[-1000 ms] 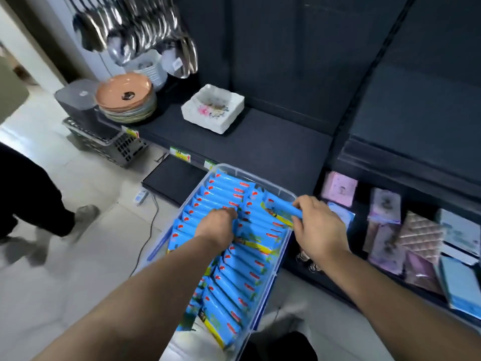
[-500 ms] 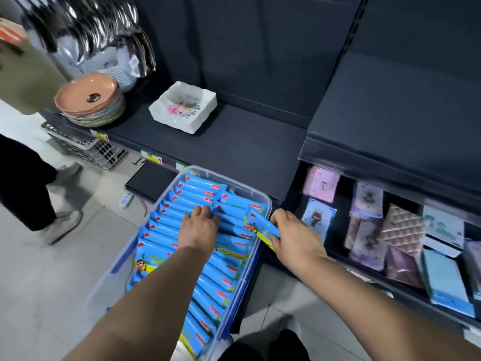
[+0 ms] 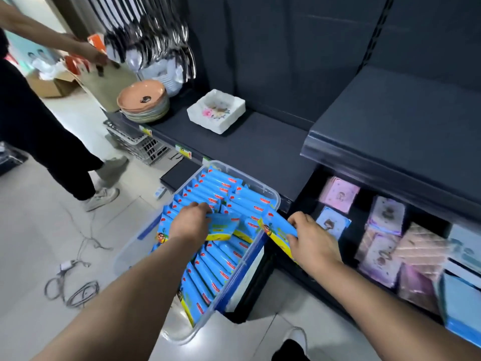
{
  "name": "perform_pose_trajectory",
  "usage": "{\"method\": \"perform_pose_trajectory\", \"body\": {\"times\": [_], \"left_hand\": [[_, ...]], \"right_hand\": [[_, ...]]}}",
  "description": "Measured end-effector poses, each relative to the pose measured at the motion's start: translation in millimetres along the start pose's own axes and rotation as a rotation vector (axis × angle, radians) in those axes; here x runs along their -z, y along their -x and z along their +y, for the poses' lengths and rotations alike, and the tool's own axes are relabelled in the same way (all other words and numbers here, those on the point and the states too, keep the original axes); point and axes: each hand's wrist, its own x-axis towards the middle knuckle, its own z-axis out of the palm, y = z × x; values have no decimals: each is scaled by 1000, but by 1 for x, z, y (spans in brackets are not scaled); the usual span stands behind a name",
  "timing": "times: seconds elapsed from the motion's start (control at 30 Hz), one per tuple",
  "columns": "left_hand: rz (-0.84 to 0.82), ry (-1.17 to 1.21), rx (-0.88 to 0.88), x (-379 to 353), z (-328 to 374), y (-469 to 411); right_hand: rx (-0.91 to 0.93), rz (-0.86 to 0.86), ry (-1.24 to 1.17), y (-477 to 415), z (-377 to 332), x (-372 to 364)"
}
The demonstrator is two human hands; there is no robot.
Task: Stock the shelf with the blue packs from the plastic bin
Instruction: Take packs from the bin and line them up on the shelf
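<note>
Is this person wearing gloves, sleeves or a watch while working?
No. The left hand and right hand are bare, with no gloves, rings or watch. No sleeve shows either, right up to the picture's edge.

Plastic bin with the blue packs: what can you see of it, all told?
The plastic bin is a long, clear tub with rounded corners, a thick rim and blue clips on its long sides, no lid on. It sits low before the dark shelf. Rows of blue packs standing on edge fill it. The left hand reaches in and grips one pack; the right hand holds another pack at its right rim.
</note>
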Motion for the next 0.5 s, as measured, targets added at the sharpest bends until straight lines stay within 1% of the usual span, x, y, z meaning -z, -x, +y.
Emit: {"method": "perform_pose_trajectory", "body": {"times": [0.1, 0.17, 0.4, 0.5], "left_hand": [[76, 102, 5, 11, 3, 15], [102, 169, -22, 17, 6, 27], [87, 326, -247, 29, 29, 93], [82, 323, -314, 33, 50, 121]], "right_hand": [[-42, 54, -17, 23, 2, 4], [-76, 94, -22, 42, 4, 6], [-248, 235, -27, 135, 4, 14], [-319, 306, 12, 179, 12, 24]]}}
